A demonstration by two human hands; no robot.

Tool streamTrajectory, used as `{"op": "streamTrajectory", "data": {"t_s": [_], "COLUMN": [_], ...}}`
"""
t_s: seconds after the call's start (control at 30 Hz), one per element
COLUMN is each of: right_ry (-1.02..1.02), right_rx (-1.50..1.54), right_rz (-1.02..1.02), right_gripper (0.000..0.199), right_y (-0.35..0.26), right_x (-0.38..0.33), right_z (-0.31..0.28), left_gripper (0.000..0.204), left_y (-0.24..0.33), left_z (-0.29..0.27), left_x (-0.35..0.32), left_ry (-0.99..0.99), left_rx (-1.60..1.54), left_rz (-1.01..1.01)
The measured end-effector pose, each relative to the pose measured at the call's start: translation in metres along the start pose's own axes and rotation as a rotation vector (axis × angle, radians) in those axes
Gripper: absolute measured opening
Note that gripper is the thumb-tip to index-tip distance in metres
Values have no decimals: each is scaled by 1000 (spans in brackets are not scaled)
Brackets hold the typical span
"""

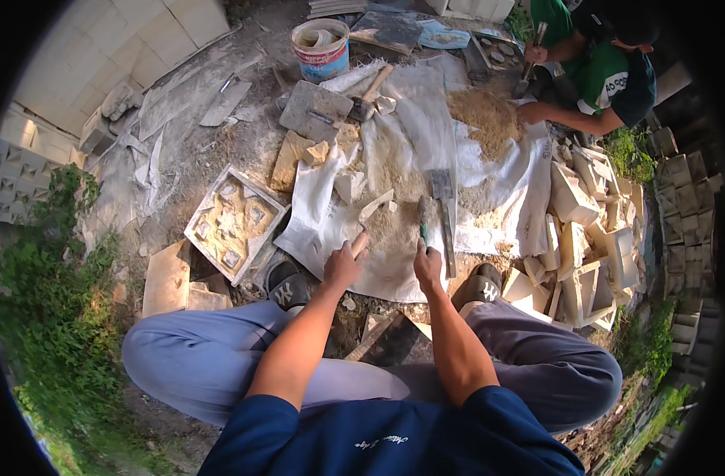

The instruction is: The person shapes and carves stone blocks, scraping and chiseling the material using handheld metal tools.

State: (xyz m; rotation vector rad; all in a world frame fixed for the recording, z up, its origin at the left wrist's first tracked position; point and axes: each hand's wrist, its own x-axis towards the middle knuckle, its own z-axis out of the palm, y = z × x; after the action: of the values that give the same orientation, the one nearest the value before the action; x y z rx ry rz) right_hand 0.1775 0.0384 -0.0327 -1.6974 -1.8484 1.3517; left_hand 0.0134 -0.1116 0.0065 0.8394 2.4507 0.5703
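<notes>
Both my hands are closed around tool handles over a white woven sheet (307,202) covered with pale sand. In my left hand (342,267) is a light wooden handle (360,243); its working end blends into the sand and cannot be made out. A curved pale chip (376,205) lies just beyond it. My right hand (427,266) grips a green-handled tool with a long, flat grey head (430,216), pointing away from me. Right beside that lies a long tool with a dark rectangular head (441,184).
A square pale mould (237,224) holding sand and several small blocks sits left. Broken hollow blocks (580,238) pile up right. Beyond are a mallet (364,107), a steel float (318,109) and a bucket (321,52). Another person (596,75) works at the far right, holding a hammer.
</notes>
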Motion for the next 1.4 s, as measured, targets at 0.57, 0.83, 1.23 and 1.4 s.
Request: {"op": "streamTrajectory", "data": {"t_s": [0.57,0.83,1.23,1.4], "right_ry": [-71,21,-7,-111], "right_rx": [-183,-74,-140,-197], "right_rz": [-42,-195,-179,-99], "right_gripper": [65,68,62,62], "right_y": [-29,-28,-26,-32], "right_x": [-4,0,9,15], "right_z": [19,24,18,14], "left_gripper": [46,47,46,46], "left_y": [22,24,30,27], "left_z": [22,22,15,11], "left_x": [-17,-14,-15,-13], "left_ry": [54,-4,-24,-52], "left_rx": [-81,-117,-101,-73], "left_rz": [-44,-77,-88,-148]}}
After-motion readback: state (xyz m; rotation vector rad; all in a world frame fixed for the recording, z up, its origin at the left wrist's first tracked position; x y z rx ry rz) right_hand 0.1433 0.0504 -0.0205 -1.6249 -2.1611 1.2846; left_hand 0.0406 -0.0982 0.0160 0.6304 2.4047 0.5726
